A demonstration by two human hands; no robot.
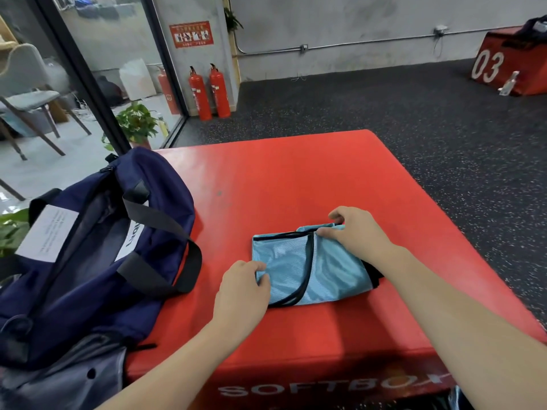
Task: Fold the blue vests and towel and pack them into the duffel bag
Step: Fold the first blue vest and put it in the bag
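Observation:
A light blue mesh vest (307, 266) with black trim lies folded into a small rectangle on the red soft box (296, 179). My left hand (241, 291) pinches the vest's near left corner. My right hand (355, 232) grips its far right edge, thumb on top. The navy duffel bag (88, 261) stands to the left on the box, its top open and its black straps hanging over the side toward the vest. No towel or other vest shows clearly.
A grey garment or bag part (74, 374) lies at the near left below the duffel. Two red fire extinguishers (210, 93) stand by the far wall. Another red box marked 03 (509, 66) sits far right on the dark speckled floor.

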